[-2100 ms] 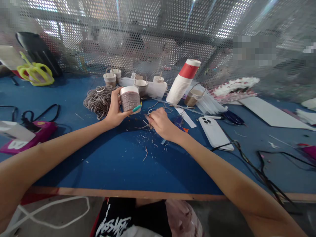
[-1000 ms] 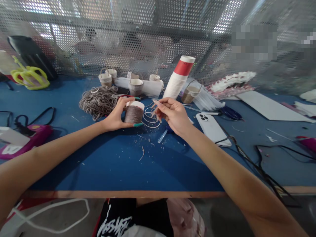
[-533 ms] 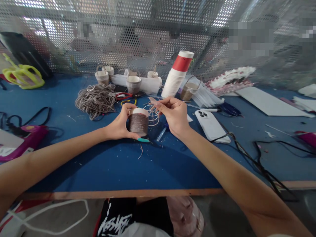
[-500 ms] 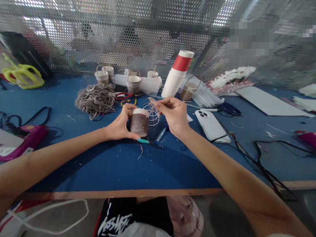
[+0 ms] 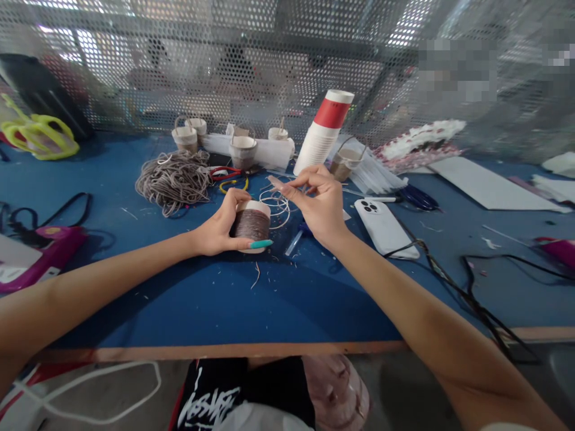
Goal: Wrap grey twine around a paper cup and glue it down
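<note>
My left hand is wrapped round a paper cup covered in grey cord, holding it upright just above the blue table. My right hand hovers just right of the cup, fingers pinched on a thin strand of cord. Loose loops of the same cord lie on the table behind the cup.
A tangled bundle of grey cord lies at the back left. Behind it stand several small wrapped cups and a tall stack of paper cups. A white phone lies to the right, near black cables. A pink tool sits at the left.
My left hand brought the cup down and closer to me. My right hand lifted off the table with a strand pinched in its fingers and now holds it beside the cup.
</note>
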`<control>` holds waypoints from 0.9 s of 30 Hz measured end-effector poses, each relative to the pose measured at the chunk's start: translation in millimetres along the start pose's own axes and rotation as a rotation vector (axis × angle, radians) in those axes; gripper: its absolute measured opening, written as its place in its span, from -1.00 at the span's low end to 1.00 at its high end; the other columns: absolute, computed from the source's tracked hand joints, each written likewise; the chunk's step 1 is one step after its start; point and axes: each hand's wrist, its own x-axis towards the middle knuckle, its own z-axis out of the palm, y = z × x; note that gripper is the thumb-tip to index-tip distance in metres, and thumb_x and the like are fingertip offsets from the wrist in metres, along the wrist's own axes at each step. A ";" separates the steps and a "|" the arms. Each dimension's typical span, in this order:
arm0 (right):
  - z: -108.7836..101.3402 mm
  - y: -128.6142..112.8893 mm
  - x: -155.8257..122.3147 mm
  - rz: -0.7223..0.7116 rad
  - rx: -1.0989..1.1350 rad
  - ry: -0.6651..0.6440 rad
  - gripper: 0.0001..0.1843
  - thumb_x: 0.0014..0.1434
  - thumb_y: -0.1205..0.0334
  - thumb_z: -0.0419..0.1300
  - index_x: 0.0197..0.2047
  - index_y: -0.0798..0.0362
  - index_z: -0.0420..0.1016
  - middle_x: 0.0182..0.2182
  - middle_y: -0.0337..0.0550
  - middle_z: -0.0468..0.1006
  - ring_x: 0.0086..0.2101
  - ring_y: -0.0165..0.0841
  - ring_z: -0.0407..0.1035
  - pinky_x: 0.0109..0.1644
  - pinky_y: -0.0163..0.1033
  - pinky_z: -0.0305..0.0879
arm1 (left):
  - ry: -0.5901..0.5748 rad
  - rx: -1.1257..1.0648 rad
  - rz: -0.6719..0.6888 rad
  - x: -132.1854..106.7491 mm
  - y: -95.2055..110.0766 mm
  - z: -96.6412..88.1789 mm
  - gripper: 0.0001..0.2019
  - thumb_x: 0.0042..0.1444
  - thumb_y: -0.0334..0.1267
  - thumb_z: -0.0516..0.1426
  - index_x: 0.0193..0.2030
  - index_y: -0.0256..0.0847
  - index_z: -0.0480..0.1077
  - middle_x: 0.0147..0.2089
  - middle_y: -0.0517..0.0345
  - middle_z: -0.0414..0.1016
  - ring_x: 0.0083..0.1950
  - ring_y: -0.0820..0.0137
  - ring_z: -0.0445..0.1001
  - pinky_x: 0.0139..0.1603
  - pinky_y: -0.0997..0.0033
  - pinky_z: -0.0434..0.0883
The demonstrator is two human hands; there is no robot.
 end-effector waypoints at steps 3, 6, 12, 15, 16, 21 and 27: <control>-5.3 -1.9 5.0 -0.059 -0.077 -0.008 -0.56 -0.02 -0.25 0.42 -0.50 -0.03 0.61 -0.40 -0.25 0.35 -0.27 -0.33 0.32 -0.02 -0.04 0.32 | 0.007 0.028 0.000 0.4 0.9 -0.3 -0.26 0.05 0.19 0.27 0.20 -0.13 0.07 0.08 -0.03 0.15 0.16 0.08 0.31 0.22 -0.14 0.45; -8.1 -0.6 9.2 -0.053 -0.037 -0.049 -0.53 -0.02 -0.26 0.41 -0.52 0.00 0.56 -0.45 -0.26 0.39 -0.34 -0.36 0.35 -0.09 -0.06 0.38 | 0.003 0.037 -0.013 1.6 3.5 -1.2 -0.28 0.07 0.18 0.25 0.19 -0.16 0.07 0.06 -0.04 0.18 0.14 0.09 0.33 0.18 -0.08 0.47; -7.0 8.1 12.1 0.223 0.219 -0.128 -0.53 0.03 -0.23 0.38 -0.47 0.02 0.44 -0.63 -0.32 0.46 -0.60 -0.46 0.34 -0.42 -0.24 0.37 | 0.015 0.056 -0.025 3.9 9.3 -2.7 -0.31 0.07 0.20 0.25 0.15 -0.18 0.10 0.05 -0.04 0.21 0.11 0.11 0.35 0.17 -0.04 0.46; -6.1 9.4 12.0 0.328 0.312 -0.178 -0.57 0.04 -0.16 0.39 -0.44 0.02 0.41 -0.56 -0.28 0.54 -0.64 -0.50 0.34 -0.53 -0.29 0.34 | -0.013 0.032 -0.051 4.9 12.9 -4.1 -0.34 0.08 0.17 0.24 0.13 -0.18 0.10 0.04 -0.03 0.21 0.08 0.15 0.36 0.15 0.00 0.48; -6.0 9.0 11.9 0.347 0.336 -0.200 -0.57 0.04 -0.15 0.39 -0.43 0.02 0.40 -0.53 -0.27 0.56 -0.67 -0.51 0.32 -0.58 -0.31 0.30 | -0.022 0.019 -0.068 5.3 14.3 -4.6 -0.35 0.09 0.17 0.24 0.12 -0.18 0.10 0.04 -0.03 0.21 0.08 0.15 0.36 0.15 0.00 0.48; -5.6 2.9 9.6 0.377 0.415 -0.292 -0.60 0.05 -0.12 0.39 -0.30 -0.01 0.40 -0.45 -0.28 0.60 -0.69 -0.54 0.28 -0.68 -0.34 0.22 | -0.059 -0.035 -0.150 6.9 18.6 -6.7 -0.35 0.11 0.16 0.23 0.15 -0.16 0.08 0.08 -0.05 0.19 0.16 0.10 0.34 0.22 -0.09 0.45; -5.1 -5.2 2.4 0.384 0.517 -0.339 -0.59 0.10 -0.06 0.38 -0.16 -0.05 0.34 -0.50 -0.38 0.50 -0.60 -0.52 0.29 -0.64 -0.39 0.20 | -0.018 0.098 -0.063 5.0 17.0 -7.4 -0.26 0.10 0.18 0.23 0.27 -0.14 0.09 0.13 -0.10 0.16 0.25 0.00 0.25 0.29 -0.29 0.35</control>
